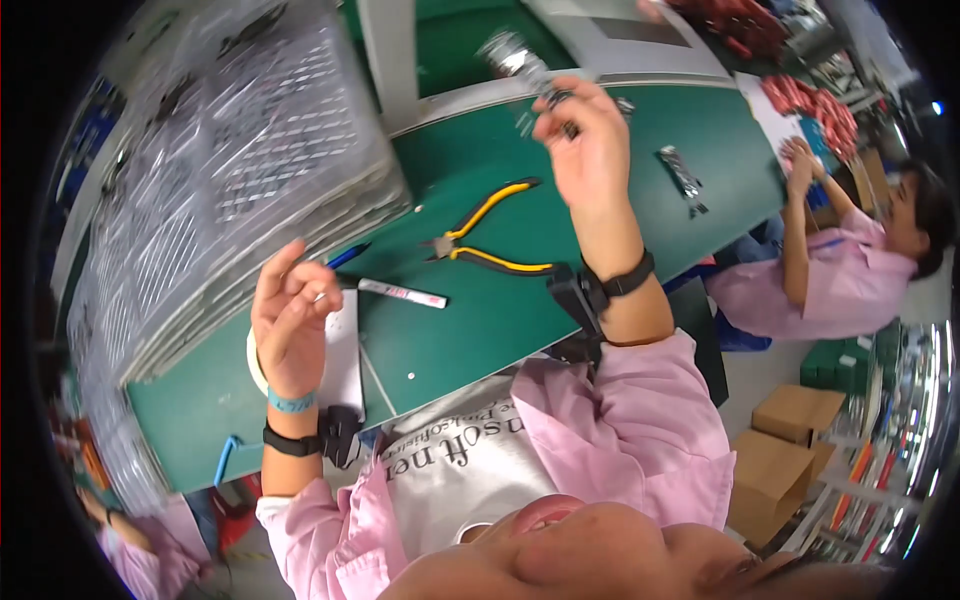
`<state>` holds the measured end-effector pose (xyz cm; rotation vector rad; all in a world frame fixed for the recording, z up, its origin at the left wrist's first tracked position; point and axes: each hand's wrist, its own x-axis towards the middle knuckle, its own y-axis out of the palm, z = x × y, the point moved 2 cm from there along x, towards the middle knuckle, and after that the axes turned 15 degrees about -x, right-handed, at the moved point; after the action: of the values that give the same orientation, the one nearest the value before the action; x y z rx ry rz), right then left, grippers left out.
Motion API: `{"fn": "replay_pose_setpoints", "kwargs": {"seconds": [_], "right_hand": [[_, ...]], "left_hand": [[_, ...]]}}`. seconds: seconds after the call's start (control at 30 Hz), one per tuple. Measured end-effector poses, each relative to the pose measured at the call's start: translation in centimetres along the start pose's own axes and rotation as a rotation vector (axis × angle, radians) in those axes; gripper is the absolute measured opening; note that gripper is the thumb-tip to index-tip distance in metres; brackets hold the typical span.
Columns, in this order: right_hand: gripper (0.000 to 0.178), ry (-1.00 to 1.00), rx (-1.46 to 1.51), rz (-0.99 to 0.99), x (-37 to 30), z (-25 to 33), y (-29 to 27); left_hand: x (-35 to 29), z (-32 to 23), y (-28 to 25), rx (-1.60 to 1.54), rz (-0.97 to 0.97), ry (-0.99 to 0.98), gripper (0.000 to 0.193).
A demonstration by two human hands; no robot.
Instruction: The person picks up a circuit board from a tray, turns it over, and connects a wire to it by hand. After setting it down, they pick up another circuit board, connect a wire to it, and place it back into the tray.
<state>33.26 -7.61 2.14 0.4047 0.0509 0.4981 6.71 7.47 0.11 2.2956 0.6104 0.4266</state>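
My right hand is raised over the far side of the green table, its fingers closed on a blurred silver-and-black piece that points away to the upper left. Motion blur hides what kind of thing it is. My left hand hovers beside the stacked trays, with thumb and fingers curled together around a tiny pale spot too small to name. Between both hands lie cutting pliers with yellow-and-black handles, jaws toward the left. Nearer my left hand are a white marker and a blue pen.
A tall stack of clear plastic trays covers the table's left side. Another silver-and-black piece lies on the right of the table. Past it, a co-worker in pink handles things near red bundles. Cardboard boxes stand lower right.
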Motion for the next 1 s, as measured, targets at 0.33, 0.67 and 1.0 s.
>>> {"fn": "replay_pose_setpoints", "kwargs": {"seconds": [0.33, 0.67, 1.0], "right_hand": [[0.054, -0.232, -0.017, -0.868, 6.6, 1.1, -14.0], [0.028, -0.442, -0.441, 0.012, 0.0, 0.1, -0.6], [0.017, -0.65, -0.874, 0.226, -3.7, 1.0, 1.8]], "left_hand": [[0.2, 0.8, 1.9, 0.036, 0.057, -0.051, 0.042], [1.4, -10.7, 0.0, 0.785, -0.001, 0.273, 0.022], [17.6, -24.1, -7.0, 2.476, 0.162, 0.118, 0.02]]}}
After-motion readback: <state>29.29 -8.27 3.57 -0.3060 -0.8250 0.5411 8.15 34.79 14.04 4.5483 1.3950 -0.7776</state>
